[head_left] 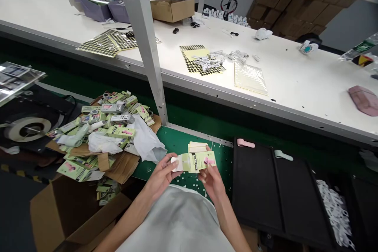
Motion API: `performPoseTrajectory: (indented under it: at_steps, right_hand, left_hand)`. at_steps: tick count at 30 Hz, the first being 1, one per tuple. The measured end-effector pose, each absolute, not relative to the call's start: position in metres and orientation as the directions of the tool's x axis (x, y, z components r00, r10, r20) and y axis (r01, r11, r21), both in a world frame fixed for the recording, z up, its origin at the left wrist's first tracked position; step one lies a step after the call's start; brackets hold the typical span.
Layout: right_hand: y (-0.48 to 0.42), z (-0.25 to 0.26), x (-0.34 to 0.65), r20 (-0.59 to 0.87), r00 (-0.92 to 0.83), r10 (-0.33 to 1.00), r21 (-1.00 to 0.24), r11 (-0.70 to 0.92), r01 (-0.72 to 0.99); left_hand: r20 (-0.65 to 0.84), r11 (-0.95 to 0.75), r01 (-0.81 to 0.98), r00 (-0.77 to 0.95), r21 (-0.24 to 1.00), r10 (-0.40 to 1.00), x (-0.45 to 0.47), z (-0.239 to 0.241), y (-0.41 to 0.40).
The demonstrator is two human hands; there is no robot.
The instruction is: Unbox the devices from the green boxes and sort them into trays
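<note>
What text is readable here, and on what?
No word, brand or number can be read for certain.
Black strip on the pale green carton between the left hand and right hand: white lettering, too small and blurred to read.
Grey pack in the heap: print too small to read.
Pale green box in the heap: print too small to read.

Left hand (162,176) and right hand (212,181) hold a green carton (196,162).
</note>
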State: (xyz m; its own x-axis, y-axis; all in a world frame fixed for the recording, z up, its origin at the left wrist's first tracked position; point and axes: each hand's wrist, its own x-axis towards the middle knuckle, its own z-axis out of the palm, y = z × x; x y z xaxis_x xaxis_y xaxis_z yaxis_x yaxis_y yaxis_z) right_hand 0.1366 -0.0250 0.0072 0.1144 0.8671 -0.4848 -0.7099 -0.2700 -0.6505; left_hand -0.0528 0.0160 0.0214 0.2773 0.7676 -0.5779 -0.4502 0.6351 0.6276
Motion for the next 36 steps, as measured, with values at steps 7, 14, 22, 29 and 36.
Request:
performPoseTrajectory:
  at_steps: [7,14,22,29,36]
  right_hand:
    - [-0.022,0.034,0.144,-0.22,0.288,0.932,-0.937,-0.12,-0.329]
    - [-0.023,0.046,0.14,-0.027,0.289,0.957,-0.999,-0.021,-0.026]
    - [-0.038,0.052,0.121,0.246,0.064,0.967,-0.951,0.228,0.207]
    - [-0.038,0.035,0.131,-0.072,0.312,0.947,-0.983,-0.014,-0.185]
    - [-0.016,0.004,0.147,-0.46,0.369,0.807,-0.71,-0.085,-0.699]
  left_hand:
    - [-0.612,0.624,-0.358,0.163,0.695,0.774,-0.021,-0.001,0.012]
    - [-0.659,0.695,-0.521,0.297,0.495,0.691,-0.022,0.002,0.027]
    - [-0.73,0.808,-0.572,0.49,0.143,0.476,-0.018,-0.006,0.028]
    - [-0.818,0.634,-0.764,0.289,0.116,0.498,-0.03,-0.026,0.032]
    - [-0.814,0.51,-0.859,0.26,0.05,0.519,-0.041,-0.023,0.04]
